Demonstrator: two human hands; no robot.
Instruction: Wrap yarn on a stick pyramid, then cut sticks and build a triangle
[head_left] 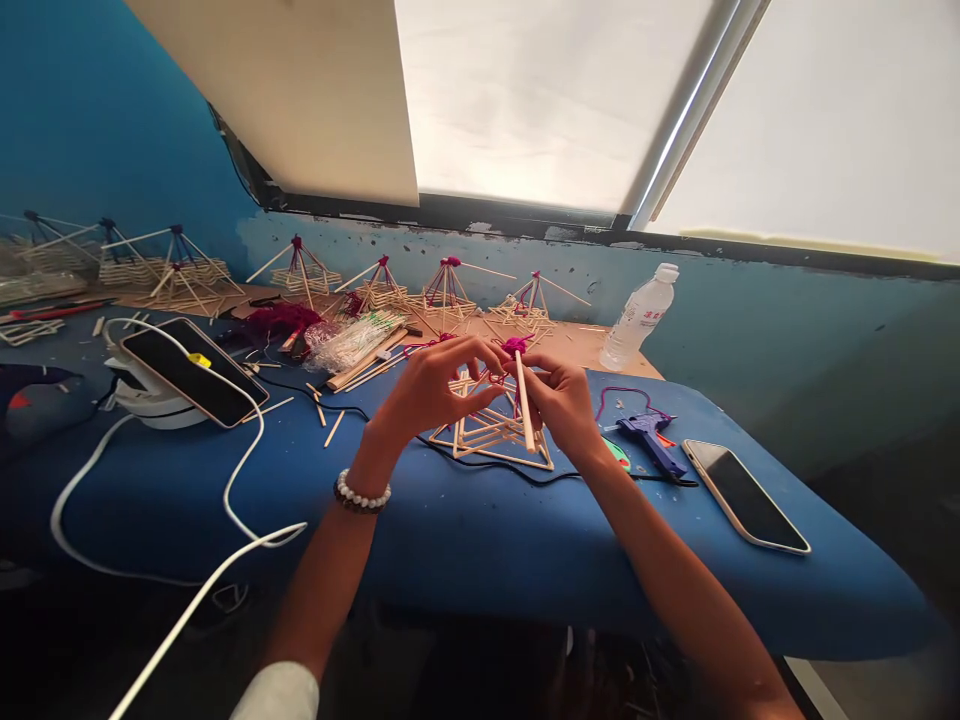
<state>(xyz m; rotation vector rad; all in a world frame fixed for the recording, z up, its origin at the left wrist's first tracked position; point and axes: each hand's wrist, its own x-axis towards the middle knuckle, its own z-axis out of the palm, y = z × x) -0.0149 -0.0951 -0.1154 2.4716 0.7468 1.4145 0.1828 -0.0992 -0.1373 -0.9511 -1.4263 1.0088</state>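
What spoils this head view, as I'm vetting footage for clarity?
Head view: the backlit window blind glares nearly white, the wide lens bows the blue table edge, and the foreground falls dark, though the left hand and right hand look sharp.

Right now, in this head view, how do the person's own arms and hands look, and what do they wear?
The left hand and right hand are bare, with no gloves. A bracelet of round white beads circles the left wrist. A white sleeve shows at the bottom edge on the left arm. No bracelet shows on the right wrist.
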